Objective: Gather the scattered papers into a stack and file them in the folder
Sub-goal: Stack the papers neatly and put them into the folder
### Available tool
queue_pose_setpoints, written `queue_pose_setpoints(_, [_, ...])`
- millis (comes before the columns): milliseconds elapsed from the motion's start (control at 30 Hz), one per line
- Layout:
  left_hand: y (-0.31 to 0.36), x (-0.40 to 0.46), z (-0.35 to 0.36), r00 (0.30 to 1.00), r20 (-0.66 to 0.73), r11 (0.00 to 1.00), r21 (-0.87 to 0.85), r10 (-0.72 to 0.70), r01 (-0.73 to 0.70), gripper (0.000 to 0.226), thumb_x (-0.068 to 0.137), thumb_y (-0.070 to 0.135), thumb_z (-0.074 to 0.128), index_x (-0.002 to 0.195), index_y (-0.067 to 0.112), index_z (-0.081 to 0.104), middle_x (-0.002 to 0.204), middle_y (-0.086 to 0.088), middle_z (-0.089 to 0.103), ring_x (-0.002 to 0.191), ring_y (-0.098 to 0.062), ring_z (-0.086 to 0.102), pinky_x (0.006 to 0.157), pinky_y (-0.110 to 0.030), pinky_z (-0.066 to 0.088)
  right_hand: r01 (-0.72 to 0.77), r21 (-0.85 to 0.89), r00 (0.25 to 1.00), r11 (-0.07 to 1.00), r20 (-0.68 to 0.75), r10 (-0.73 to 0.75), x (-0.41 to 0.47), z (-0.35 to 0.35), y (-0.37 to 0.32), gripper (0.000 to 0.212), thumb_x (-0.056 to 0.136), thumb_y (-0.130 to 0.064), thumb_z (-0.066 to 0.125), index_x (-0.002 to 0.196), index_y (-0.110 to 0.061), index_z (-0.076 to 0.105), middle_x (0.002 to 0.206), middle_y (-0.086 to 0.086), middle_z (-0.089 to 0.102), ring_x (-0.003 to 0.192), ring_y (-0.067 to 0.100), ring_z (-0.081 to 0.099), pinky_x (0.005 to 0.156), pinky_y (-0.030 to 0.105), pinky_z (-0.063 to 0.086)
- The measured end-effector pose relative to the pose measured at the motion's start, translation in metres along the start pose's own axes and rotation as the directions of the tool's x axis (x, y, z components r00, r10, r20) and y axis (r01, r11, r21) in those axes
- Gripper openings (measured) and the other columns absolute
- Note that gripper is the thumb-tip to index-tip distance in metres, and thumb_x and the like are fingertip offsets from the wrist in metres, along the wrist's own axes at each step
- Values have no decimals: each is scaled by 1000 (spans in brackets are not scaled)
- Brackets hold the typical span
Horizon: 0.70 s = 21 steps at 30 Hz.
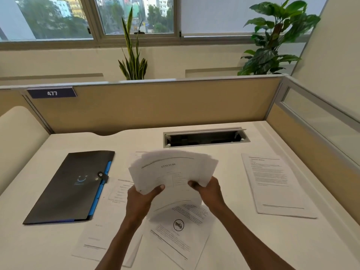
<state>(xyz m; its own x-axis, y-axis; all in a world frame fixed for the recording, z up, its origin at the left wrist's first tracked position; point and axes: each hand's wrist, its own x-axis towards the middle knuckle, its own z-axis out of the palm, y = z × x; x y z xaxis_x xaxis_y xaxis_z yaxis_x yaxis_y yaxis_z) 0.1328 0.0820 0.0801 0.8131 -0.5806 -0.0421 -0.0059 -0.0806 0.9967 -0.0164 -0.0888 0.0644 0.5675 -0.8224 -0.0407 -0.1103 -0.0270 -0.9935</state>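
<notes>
Fanned papers (171,172) pinched by left hand (143,197) and right hand (208,191); uneven edges — sheets likely spilled onto table (224,240) if loosened

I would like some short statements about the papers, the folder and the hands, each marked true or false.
1. Both hands hold a fanned bundle of papers above the desk. True: the left hand and the right hand grip its lower edge.
2. The folder lies open. False: it is closed, with its strap fastened.
3. Sheets lie loose on the desk. True: one is the sheet at the right.
4. The folder lies right of the hands. False: it lies to their left.
5. The sheet with the round logo is in the bundle. False: it lies on the desk below the hands.
</notes>
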Motion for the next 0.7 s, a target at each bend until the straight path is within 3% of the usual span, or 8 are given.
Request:
queue_pose_setpoints(200, [-24, 4, 4, 999, 7, 998, 60, -37, 37, 26, 70, 25, 86, 90, 36, 73, 90, 7, 77, 84, -18, 72, 65, -35, 61, -41, -40, 998, 998, 44, 43, 1, 8, 17, 22, 76, -10, 79, 93, -22, 70, 90, -5, 74, 89, 19, 70, 70, 25, 60])
queue_pose_setpoints(333, [-27, 12, 6, 1000, -15, 994, 105, -3, 5, 20, 82, 22, 76, 99, 28, 66, 94, 1, 74, 86, -24, 71, 65, -34, 59, -40, -268, 999, 962, -13, 38, 3, 6, 31, 39, 74, -10, 78, 108, -18, 60, 102, -6, 67, 99, 19, 63, 76, 28, 55])
queue_pose_setpoints(400, [-25, 15, 3, 998, -57, 994, 106, 4, 2, 24, 84, 26, 74, 104, 25, 62, 95, 2, 71, 85, -23, 70, 60, -29, 57, -95, -474, 995, 875, -67, 71, -2, 3, 46, 57, 74, -21, 80, 124, -18, 52, 121, 0, 59, 115, 21, 53, 88, 31, 48])
queue_pose_setpoints(533, [-20, 23, -8, 993, -117, 994, 111, 18, -5, 21, 86, 31, 70, 101, 31, 56, 95, 5, 66, 80, -17, 67, 58, -27, 54, -191, -834, 961, 517, -51, 273, -21, -10, 79, 88, 72, -56, 74, 142, -21, 34, 154, 13, 22, 141, 32, 22, 110, 42, 31])
queue_pose_setpoints(600, [-19, 25, -15, 992, -127, 992, 126, 19, -3, 24, 86, 32, 69, 105, 26, 55, 98, 1, 65, 80, -24, 66, 64, -33, 57, -202, -872, 943, 446, -51, 328, -29, -17, 89, 88, 69, -56, 75, 142, -29, 33, 158, 16, 7, 144, 35, 13, 113, 46, 25])
queue_pose_setpoints(700, [-20, 28, -27, 991, -135, 990, 139, 14, 5, 36, 87, 31, 68, 117, 17, 54, 104, -4, 64, 85, -28, 65, 73, -44, 57, -209, -882, 946, 423, -74, 314, -30, -31, 91, 77, 75, -43, 75, 142, -38, 36, 159, 18, 4, 143, 35, 13, 114, 46, 25])
